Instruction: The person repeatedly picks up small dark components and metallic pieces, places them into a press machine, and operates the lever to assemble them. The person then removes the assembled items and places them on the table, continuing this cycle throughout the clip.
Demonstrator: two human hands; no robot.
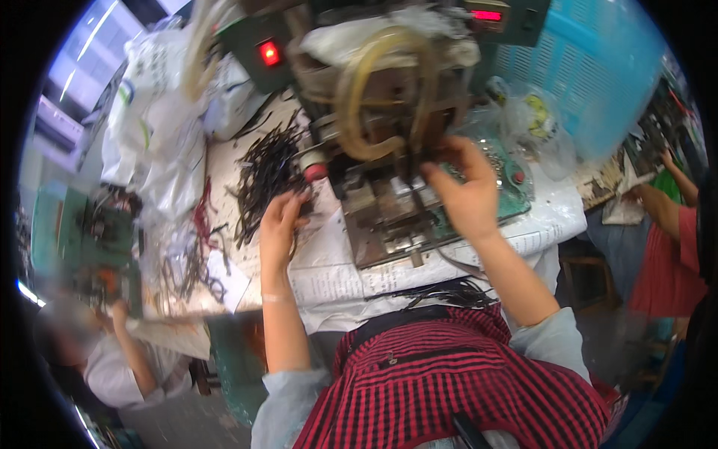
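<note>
Reaching to a machine (370, 224) with right hand (471, 194) spread wide, near a strap (458, 263) trailing toward the front edge of the desk (221, 166); curling left hand (277, 226) beside black strips (265, 176), with hold impossible to tell.

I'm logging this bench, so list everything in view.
Machine: one, dark metal and green, centre
Looped hose: one, yellowish, machine's front
Table: one, pale, under machine
Dark strips: many, black, mostly left of machine
Cords: several, red, left of dark strips
Bags: several, white, upper left
Clear bag: one, see-through, right of machine
Crate: one, blue, upper right
Smaller machine: one, green, left edge
Other people: at least two, white/red clothes, both sides
Apron: one, red-black check, lower centre
Left hand: one, bare, by dark strips
Right hand: one, bare, at machine
</note>
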